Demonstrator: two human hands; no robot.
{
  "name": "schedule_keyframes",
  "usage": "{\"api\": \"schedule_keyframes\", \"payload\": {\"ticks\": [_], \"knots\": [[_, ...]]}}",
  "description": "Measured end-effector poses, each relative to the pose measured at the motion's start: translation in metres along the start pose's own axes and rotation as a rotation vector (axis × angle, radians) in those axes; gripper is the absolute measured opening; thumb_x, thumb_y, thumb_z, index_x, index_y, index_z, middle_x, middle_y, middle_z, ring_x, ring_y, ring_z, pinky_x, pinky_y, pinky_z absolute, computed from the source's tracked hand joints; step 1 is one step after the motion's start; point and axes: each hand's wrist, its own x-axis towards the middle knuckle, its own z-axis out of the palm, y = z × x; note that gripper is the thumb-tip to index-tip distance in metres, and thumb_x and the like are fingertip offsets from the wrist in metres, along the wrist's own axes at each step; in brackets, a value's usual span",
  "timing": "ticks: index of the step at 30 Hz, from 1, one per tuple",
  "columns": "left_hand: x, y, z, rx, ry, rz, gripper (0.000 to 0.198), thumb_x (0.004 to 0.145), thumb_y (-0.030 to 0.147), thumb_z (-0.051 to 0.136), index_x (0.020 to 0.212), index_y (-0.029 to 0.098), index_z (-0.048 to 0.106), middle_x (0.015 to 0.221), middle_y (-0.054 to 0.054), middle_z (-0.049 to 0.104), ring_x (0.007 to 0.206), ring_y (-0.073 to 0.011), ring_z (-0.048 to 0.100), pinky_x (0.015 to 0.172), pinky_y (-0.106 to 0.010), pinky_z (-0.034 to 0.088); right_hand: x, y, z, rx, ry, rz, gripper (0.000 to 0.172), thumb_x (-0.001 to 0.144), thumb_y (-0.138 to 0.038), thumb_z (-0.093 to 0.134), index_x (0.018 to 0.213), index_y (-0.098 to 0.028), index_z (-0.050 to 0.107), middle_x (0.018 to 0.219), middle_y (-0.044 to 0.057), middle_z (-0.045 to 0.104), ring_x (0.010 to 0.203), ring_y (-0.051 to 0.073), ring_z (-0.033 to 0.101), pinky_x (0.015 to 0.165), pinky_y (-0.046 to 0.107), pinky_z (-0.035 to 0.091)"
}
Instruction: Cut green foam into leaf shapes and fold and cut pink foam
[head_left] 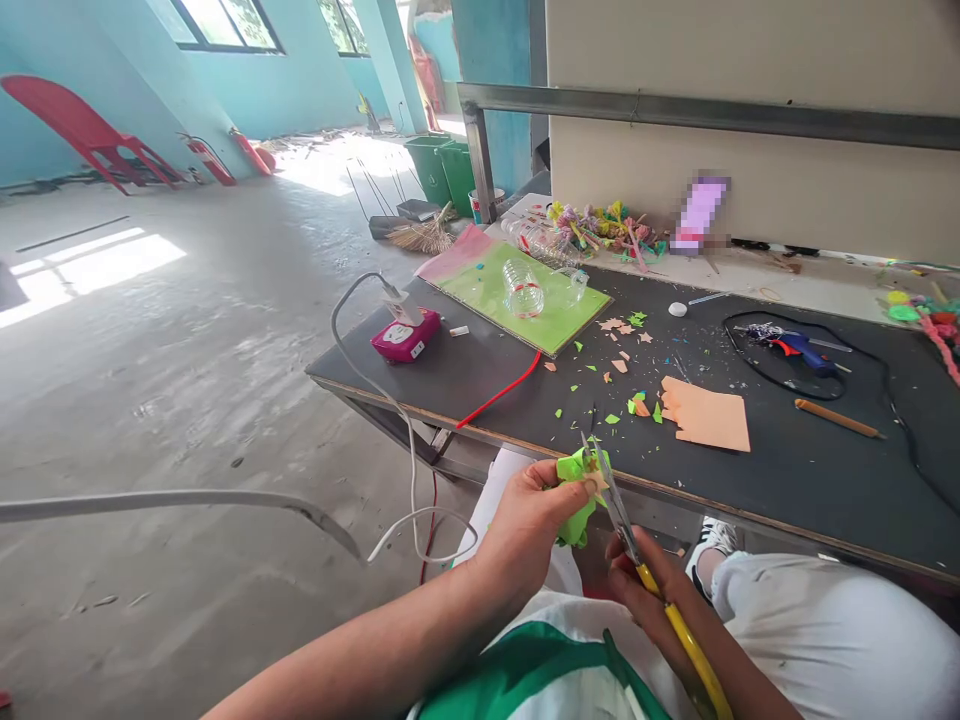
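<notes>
My left hand [529, 520] is closed round a crumpled piece of green foam [576, 470], held just below the front edge of the black table [795, 470]. My right hand [649, 595] grips yellow-handled scissors [626, 525]. Their blades point up and touch the green piece near a small peach bit. Both hands hover over my lap.
On the table lie a peach foam sheet [709, 415], a green sheet [517, 300] with a clear plastic bottle [523, 290] on it, a blue glue gun [802, 350], a pencil [840, 418], a pink power strip [406, 335] and several scraps. Cables hang at the left.
</notes>
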Motion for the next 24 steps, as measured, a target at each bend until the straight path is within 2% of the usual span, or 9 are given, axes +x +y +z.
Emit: {"api": "schedule_keyframes", "payload": {"ticks": [5,12,18,21,24], "knots": [[-0.001,-0.001,-0.001,0.008,-0.003,-0.003,0.020,0.066,0.028,0.074,0.076,0.012,0.069,0.057,0.001,0.053,0.047,-0.0069,0.042,0.044,-0.020,0.030,0.001,0.003,0.000,-0.004,0.027,-0.021,0.020,0.075,-0.043,0.058,0.079,-0.024,0.058,0.064,-0.004,0.054,0.058,0.016,0.051,0.057,0.028,0.042],[-0.002,-0.004,-0.003,-0.005,-0.024,0.011,0.020,0.068,0.028,0.073,0.078,0.011,0.070,0.059,0.001,0.054,0.049,-0.0070,0.042,0.046,-0.020,0.030,0.002,0.003,0.002,0.096,0.064,-0.025,0.026,0.070,-0.048,0.066,0.076,-0.022,0.062,0.062,-0.003,0.055,0.057,0.016,0.051,0.053,0.027,0.043],[-0.001,-0.004,0.001,-0.024,0.006,0.005,0.021,0.067,0.028,0.075,0.078,0.011,0.069,0.058,0.001,0.055,0.049,-0.0066,0.042,0.046,-0.020,0.030,-0.001,-0.008,0.004,0.110,0.075,-0.040,0.021,0.071,-0.042,0.066,0.071,-0.022,0.060,0.057,-0.006,0.048,0.051,0.012,0.046,0.049,0.023,0.040],[0.000,-0.005,0.001,-0.037,0.004,0.012,0.020,0.068,0.029,0.075,0.077,0.012,0.069,0.060,0.000,0.056,0.050,-0.0069,0.044,0.047,-0.020,0.031,-0.002,-0.009,0.006,0.132,0.105,-0.003,0.019,0.070,-0.040,0.066,0.072,-0.022,0.061,0.060,-0.005,0.052,0.052,0.012,0.048,0.050,0.023,0.042],[-0.001,-0.005,0.002,-0.041,0.010,0.008,0.020,0.068,0.029,0.076,0.076,0.012,0.068,0.059,0.001,0.056,0.049,-0.0066,0.043,0.046,-0.020,0.031,-0.003,-0.007,0.007,0.171,0.117,0.060,0.018,0.069,-0.039,0.068,0.074,-0.022,0.063,0.063,-0.004,0.056,0.049,0.011,0.047,0.045,0.021,0.040]]}}
